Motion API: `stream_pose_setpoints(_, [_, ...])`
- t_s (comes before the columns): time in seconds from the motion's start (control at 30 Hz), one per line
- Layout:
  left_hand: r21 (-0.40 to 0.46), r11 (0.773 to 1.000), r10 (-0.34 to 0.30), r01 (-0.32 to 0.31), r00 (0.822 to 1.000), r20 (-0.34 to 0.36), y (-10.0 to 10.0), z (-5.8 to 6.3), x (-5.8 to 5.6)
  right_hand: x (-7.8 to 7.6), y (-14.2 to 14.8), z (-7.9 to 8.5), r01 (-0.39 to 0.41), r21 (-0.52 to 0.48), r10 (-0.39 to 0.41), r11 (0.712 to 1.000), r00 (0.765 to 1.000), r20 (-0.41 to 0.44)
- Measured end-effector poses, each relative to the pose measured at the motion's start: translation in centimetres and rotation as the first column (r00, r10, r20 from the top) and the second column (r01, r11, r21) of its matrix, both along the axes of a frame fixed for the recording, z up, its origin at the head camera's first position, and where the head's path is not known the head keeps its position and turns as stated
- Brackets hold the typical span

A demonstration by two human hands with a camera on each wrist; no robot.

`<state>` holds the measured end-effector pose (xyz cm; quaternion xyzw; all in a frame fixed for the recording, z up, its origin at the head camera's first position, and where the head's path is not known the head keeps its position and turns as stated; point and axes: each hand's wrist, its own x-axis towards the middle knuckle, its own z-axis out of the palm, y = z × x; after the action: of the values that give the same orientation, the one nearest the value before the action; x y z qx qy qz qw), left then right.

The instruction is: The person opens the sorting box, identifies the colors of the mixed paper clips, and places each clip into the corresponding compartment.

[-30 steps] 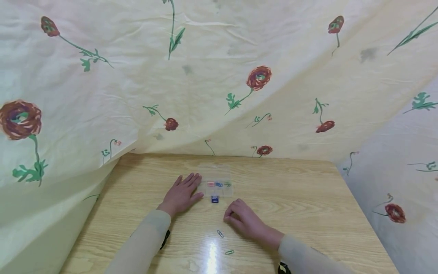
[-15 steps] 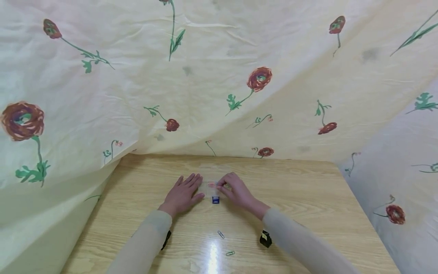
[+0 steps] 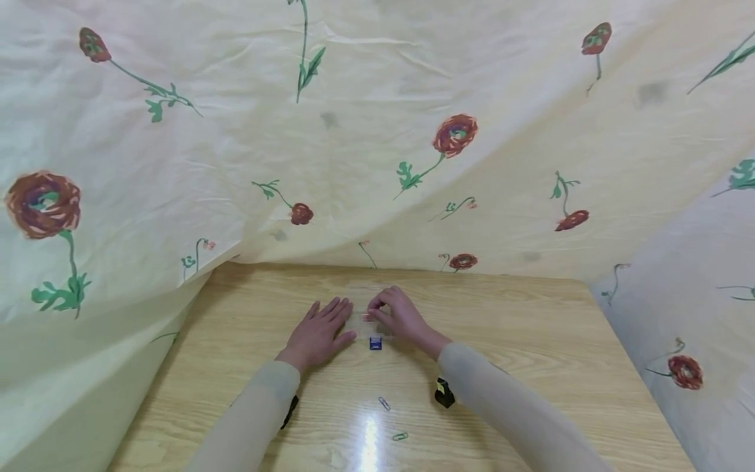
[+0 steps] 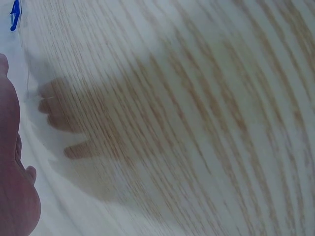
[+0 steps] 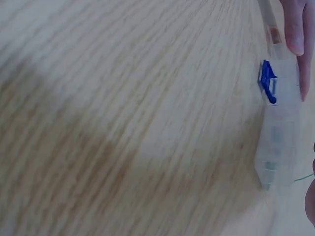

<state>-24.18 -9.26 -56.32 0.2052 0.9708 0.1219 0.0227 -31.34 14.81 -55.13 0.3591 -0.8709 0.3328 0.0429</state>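
A clear plastic compartment box (image 3: 368,330) lies with its lid raised toward the back, a blue latch (image 3: 375,343) at its front. My left hand (image 3: 318,334) rests flat on the table, fingers spread, right at the box's left side. Above the compartments, my right hand (image 3: 402,319) has thumb and forefinger pinched together beside pink paper clips (image 3: 366,317). Something tiny and pinkish shows at those fingertips, like a paper clip. The blue and green clips in the box are hidden behind this hand. In the right wrist view, the box (image 5: 280,132) stands beside the right thumb (image 5: 310,204).
On the wooden table (image 3: 513,367) nearer to me lie a bluish paper clip (image 3: 385,404) and a green paper clip (image 3: 400,436). A flowered cloth (image 3: 330,151) hangs behind the table and along both sides. Light glares off the tabletop near the clips.
My right hand has moved from the table in front of the box, forward and left, over the blue and green clips to the pink ones. The left hand has stayed put.
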Motion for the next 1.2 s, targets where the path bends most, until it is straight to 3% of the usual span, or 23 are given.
stream_pose_setpoints(0.37, [-0.037,0.999,0.019,-0.019,1.000,0.013,0.4,0.0,-0.4,-0.9,0.1,-0.6,0.010,0.018,-0.009,1.000,1.000,-0.026])
stream_pose_setpoints(0.6, [-0.021,0.999,0.031,-0.031,0.999,0.016,0.5,0.0,-0.5,-0.3,1.6,-0.1,0.012,0.029,-0.013,1.000,0.999,0.042])
stream_pose_setpoints(1.2, [-0.042,0.999,0.033,-0.032,0.999,0.027,0.5,-0.1,-0.8,7.0,5.1,-0.7,0.030,0.003,-0.030,1.000,0.992,0.120])
